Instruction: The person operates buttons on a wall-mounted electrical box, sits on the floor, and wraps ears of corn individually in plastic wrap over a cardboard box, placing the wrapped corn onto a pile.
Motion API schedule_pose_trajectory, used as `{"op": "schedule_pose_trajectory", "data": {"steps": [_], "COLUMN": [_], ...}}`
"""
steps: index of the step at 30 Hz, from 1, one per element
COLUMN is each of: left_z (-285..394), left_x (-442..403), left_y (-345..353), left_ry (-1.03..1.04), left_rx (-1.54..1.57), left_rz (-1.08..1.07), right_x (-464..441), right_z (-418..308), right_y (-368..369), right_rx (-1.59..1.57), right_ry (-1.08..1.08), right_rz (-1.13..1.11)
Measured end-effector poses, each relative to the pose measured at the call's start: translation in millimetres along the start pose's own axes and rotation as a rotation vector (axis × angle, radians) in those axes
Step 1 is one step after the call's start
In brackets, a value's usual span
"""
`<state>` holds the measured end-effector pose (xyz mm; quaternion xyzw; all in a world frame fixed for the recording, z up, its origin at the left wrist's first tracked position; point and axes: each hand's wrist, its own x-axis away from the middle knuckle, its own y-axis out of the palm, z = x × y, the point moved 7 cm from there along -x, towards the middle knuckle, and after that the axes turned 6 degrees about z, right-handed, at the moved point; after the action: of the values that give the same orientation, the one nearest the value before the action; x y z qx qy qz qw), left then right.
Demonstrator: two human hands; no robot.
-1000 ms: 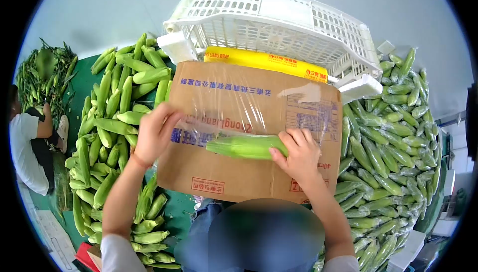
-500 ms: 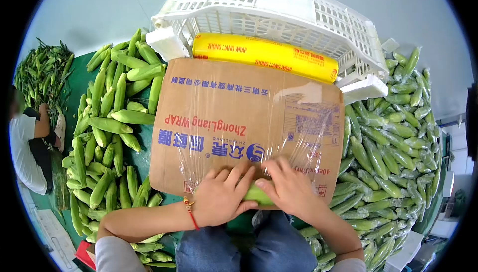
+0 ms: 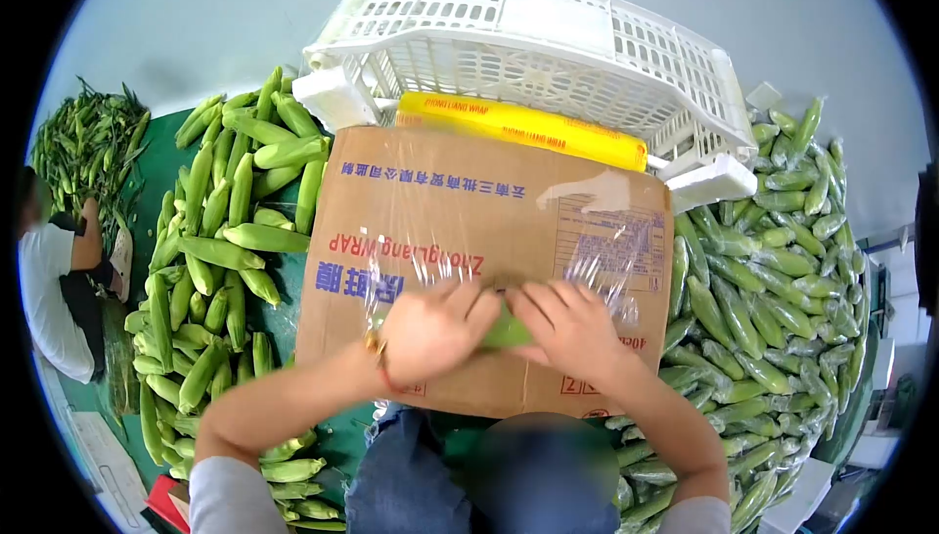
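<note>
Both my hands are over the lower middle of a cardboard box point(image 3: 391, 211), with an ear of corn point(image 3: 507, 327) between them, mostly hidden. My left hand point(image 3: 430, 331) has its fingers curled over the corn's left end. Around its right end, my right hand point(image 3: 567, 327) is closed too. Clear film point(image 3: 460, 182) stretches over the box from a yellow wrap roll point(image 3: 523, 131) down to my hands.
A white plastic crate point(image 3: 558, 55) stands behind the roll. Unwrapped corn point(image 3: 220, 250) is piled at left, film-wrapped corn point(image 3: 763, 309) at right. Another person point(image 3: 64, 285) sits at the far left, near a heap of green husks point(image 3: 88, 143).
My left hand has come in from the left to the corn. Since half a second ago, both hands and the corn have moved slightly up the box from its front edge.
</note>
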<state>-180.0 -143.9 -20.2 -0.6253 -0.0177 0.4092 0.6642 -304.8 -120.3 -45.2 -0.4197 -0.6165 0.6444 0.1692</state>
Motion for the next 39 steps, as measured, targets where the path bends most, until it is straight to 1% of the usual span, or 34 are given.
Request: {"op": "schedule_pose_trajectory", "data": {"steps": [1, 2, 4, 5, 6, 7, 8, 9, 11, 12, 14, 15, 16, 18, 19, 21, 23, 24, 26, 28, 29, 30, 31, 32, 33, 34, 35, 36, 38, 39], "left_z": [6.3, 18.3, 37.5, 33.1, 20.4, 0.0, -25.6, -53.0, -97.2, -109.6, -113.4, -113.0, -114.0, -115.2, -115.5, -114.2, -112.9, -112.0, -99.7, -49.1, -10.8, 17.4, 18.1, -3.8, -28.2, -30.0, -30.4, -29.4, -29.5, -40.0], "left_x": [14.4, 24.8, 36.5, 39.8, 36.9, 29.6, 18.7, 4.6, -32.4, -42.9, -53.5, -50.5, -51.3, -54.4, -52.9, -51.9, -53.1, -54.7, -48.6, -28.8, -22.8, -17.3, -15.5, -17.1, -18.8, -21.7, -23.8, -24.1, -26.0, -14.9], "left_y": [-1.4, -8.3, -17.4, -10.7, -3.4, 8.3, 16.6, 23.0, 32.9, 47.9, 75.3, 79.0, 81.1, 79.3, 79.9, 78.4, 67.6, 56.2, 31.8, -6.5, -11.2, -13.4, -9.3, -9.3, -3.8, 4.8, 12.2, 19.3, 23.2, 30.1], "left_ry": [-0.065, -0.109, -0.138, -0.157, -0.171, -0.185, -0.189, -0.194, -0.076, -0.053, -0.020, -0.038, -0.045, -0.056, -0.063, -0.066, -0.078, -0.135, -0.243, -0.115, 0.052, 0.213, 0.199, -0.019, -0.235, -0.387, -0.542, -0.689, -0.547, -0.959], "left_rx": [0.026, 0.078, 0.058, 0.093, 0.079, 0.060, 0.007, -0.047, -0.094, -0.055, 0.042, 0.040, 0.033, 0.032, 0.047, 0.088, 0.139, 0.230, 0.405, 0.360, 0.343, 0.320, 0.375, 0.633, 0.897, 1.245, 1.672, 2.013, 2.480, 2.068], "left_rz": [-0.084, -0.090, -0.140, -0.225, -0.241, -0.251, -0.204, -0.158, -0.197, -0.280, -0.462, -0.514, -0.557, -0.588, -0.589, -0.585, -0.564, -0.424, -0.135, 0.243, 0.236, 0.232, 0.201, 0.326, 0.440, 0.464, 0.570, 0.737, 0.583, 0.649], "right_x": [7.0, 10.8, 14.8, 12.1, 9.3, 5.4, -1.6, -12.1, -36.0, -49.3, -71.8, -70.0, -63.4, -48.6, -37.2, -5.2, 42.4, 59.5, 83.5, 91.2, 100.3, 92.3, 78.2, 63.0, 43.1, 25.4, 11.8, 6.3, -2.6, 1.9], "right_z": [-4.2, -6.9, -13.3, -11.3, -7.5, -2.4, 4.0, 1.7, 11.4, 16.1, 27.8, 27.0, 20.2, 2.8, -8.3, -27.7, -49.8, -51.8, -31.2, -9.1, -7.8, -27.4, -43.5, -57.5, -70.3, -82.5, -87.9, -95.4, -98.7, -94.8], "right_y": [0.0, 0.8, 1.5, 0.2, -2.8, -5.0, -8.1, -10.2, -0.1, 2.9, 18.9, 26.1, 25.4, 19.2, 11.3, -2.5, -7.0, -12.8, -19.7, -8.6, -1.6, 4.2, 2.8, 0.3, -1.2, -0.8, -2.9, 4.0, 10.9, 11.3], "right_rx": [-0.106, -0.184, -0.345, -0.360, -0.300, -0.235, -0.165, -0.080, -0.019, 0.015, 0.003, -0.011, -0.028, -0.044, -0.105, -0.255, -0.371, -0.571, -0.680, -1.114, -1.325, -1.640, -1.950, -2.254, -2.604, -2.947, -3.265, -3.283, -3.287, -3.253], "right_ry": [0.003, 0.039, 0.111, 0.117, 0.136, 0.149, 0.157, 0.017, -0.047, -0.078, -0.036, -0.002, -0.013, -0.065, -0.103, -0.042, 0.021, 0.132, 0.391, 1.003, 1.315, 1.323, 1.294, 1.239, 1.062, 0.837, 0.545, 0.454, 0.262, 0.478], "right_rz": [-0.006, -0.089, -0.265, -0.212, -0.116, -0.017, 0.089, 0.146, 0.172, 0.189, -0.005, -0.111, -0.139, -0.188, -0.222, -0.396, -0.907, -0.870, -0.728, -0.462, -0.291, -0.373, -0.469, -0.577, -0.575, -0.540, -0.497, -0.474, -0.443, -0.441]}}
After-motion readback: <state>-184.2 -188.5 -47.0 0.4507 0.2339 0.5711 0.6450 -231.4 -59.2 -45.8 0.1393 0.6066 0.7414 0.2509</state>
